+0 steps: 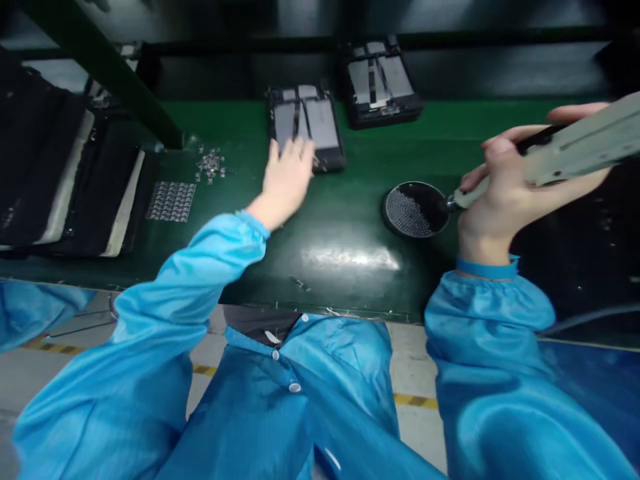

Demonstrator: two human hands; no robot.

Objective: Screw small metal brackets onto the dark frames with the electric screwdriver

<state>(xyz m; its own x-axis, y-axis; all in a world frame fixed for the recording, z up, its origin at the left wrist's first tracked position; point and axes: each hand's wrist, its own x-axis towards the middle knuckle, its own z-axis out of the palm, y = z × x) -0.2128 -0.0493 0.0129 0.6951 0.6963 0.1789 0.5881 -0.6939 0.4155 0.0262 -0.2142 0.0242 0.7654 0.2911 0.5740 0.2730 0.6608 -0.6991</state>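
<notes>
My right hand (pixel 500 180) is wrapped round a pale electric screwdriver (pixel 575 143). The driver's bit points left, at the right rim of a round black dish (pixel 435 207) with many small screws (pixel 407 213) in its left part. My left hand (pixel 287 177) reaches over the near left edge of a flat device with grey panels and black ribbon cables (pixel 305 117). Its fingers are stretched out, slightly apart, with the tips on or just above that device; contact is hard to tell.
Behind stands a similar device (pixel 385 77). On the left are a sheet of small metal parts (pixel 171 201), a loose pile of parts (pixel 211 164) and stacked black panels (pixel 45 153). A green post (pixel 115 73) rises from the green table (pixel 240 253). Another blue sleeve (pixel 35 310) shows at left.
</notes>
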